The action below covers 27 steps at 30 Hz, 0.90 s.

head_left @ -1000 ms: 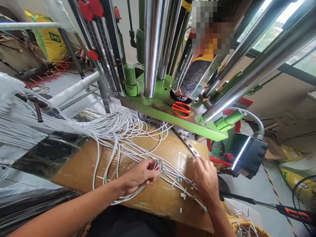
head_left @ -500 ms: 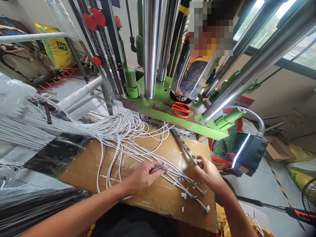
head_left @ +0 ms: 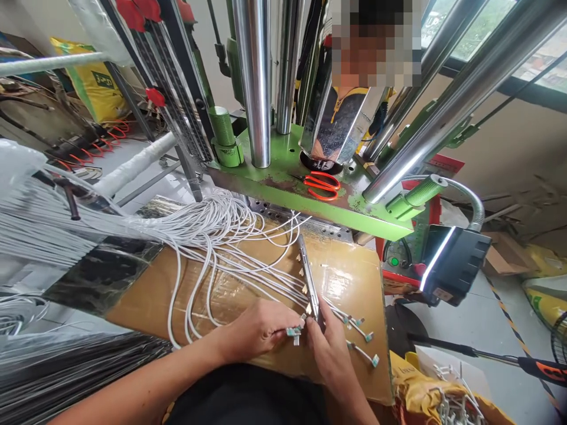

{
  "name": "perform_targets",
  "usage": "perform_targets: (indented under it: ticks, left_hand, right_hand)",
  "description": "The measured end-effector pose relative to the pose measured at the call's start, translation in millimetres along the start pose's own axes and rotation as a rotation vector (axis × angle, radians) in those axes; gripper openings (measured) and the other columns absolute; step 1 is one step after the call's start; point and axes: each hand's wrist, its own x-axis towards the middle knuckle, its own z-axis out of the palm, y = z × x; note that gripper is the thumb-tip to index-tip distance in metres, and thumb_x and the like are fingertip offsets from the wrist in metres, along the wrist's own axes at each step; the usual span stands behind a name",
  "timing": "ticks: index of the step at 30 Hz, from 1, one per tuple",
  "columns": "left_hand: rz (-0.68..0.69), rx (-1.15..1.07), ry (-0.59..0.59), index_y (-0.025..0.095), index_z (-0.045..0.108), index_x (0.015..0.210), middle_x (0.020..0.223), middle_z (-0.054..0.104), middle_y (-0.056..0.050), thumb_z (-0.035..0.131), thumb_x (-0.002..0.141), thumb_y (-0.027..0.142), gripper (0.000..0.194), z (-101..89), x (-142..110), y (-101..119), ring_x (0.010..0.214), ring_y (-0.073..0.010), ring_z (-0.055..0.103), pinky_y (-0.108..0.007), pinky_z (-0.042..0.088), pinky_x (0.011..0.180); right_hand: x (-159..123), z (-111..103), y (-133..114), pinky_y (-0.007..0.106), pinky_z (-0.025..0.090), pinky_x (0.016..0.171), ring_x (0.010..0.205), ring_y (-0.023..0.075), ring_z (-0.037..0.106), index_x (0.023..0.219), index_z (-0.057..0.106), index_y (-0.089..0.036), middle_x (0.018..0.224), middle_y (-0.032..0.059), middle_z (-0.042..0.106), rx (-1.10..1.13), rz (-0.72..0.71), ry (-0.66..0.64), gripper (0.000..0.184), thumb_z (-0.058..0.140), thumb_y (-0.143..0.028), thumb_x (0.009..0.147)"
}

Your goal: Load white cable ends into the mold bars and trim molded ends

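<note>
My left hand (head_left: 259,330) is closed around the ends of some white cables, whose green-and-white connectors (head_left: 293,333) stick out past the thumb. Close beside it, my right hand (head_left: 328,342) grips the near end of a narrow metal bar (head_left: 311,282) with small light fittings along its left edge. The bar slants away from me above the cardboard. The left fingertips meet the bar's near end; exact contact there is hard to make out. More connector-tipped cable ends (head_left: 368,337) lie to the right of my right hand.
A large bundle of white cables (head_left: 208,221) spreads over the cardboard sheet (head_left: 137,295) from the left. Orange-handled scissors (head_left: 322,188) rest on the green machine plate (head_left: 274,189). At right are a lit lamp (head_left: 456,265) and a yellow bag (head_left: 416,383) with white pieces. A person stands behind the machine.
My right hand has moved left, bringing the metal bar to the left hand and turning it steeper. Loose white bits seen earlier on the cardboard no longer show.
</note>
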Motion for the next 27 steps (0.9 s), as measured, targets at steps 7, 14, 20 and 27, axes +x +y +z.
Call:
perform_targets:
  ticks: [7,14,20,27]
  left_hand:
    - [0.036,0.098,-0.024,0.017,0.067,0.110,0.103,0.073,-0.012,0.037,0.095,0.020,0.034,4.6,2.8,-1.7,0.095,-0.0225,0.068,-0.031,0.049,0.085]
    - [0.054,0.119,-0.015,0.016,0.066,0.115,0.109,0.072,-0.013,0.035,0.096,0.023,0.036,6.8,1.8,-4.1,0.099,-0.0237,0.068,-0.031,0.049,0.087]
    - [0.074,0.124,0.004,0.016,0.065,0.116,0.111,0.071,-0.013,0.036,0.096,0.021,0.036,9.9,0.5,-9.5,0.100,-0.0239,0.068,-0.031,0.048,0.086]
    - [-0.082,0.016,0.079,0.015,0.070,0.096,0.091,0.073,-0.011,0.040,0.094,0.023,0.031,15.3,8.3,-4.3,0.084,-0.0212,0.067,-0.029,0.047,0.076]
  right_hand:
    - [-0.3,0.4,-1.4,0.036,0.033,0.113,0.132,0.0224,0.046,0.140,0.046,-0.016,0.139,0.0089,0.054,0.013,0.010,0.000,0.053,0.044,-0.031,0.089]
    - [-0.6,0.5,-2.7,0.039,0.043,0.104,0.117,0.0250,0.055,0.136,0.052,-0.019,0.114,0.0067,0.067,0.103,0.008,0.023,0.050,0.049,-0.029,0.087]
    - [-1.3,2.1,2.4,0.040,0.041,0.106,0.121,0.0261,0.054,0.132,0.057,-0.021,0.121,0.0065,0.065,0.127,-0.009,0.065,0.048,0.054,-0.028,0.085]
    - [0.5,7.3,3.7,0.041,0.030,0.115,0.130,0.0244,0.047,0.138,0.049,-0.020,0.137,0.0087,0.055,0.077,-0.068,0.056,0.050,0.050,-0.030,0.089]
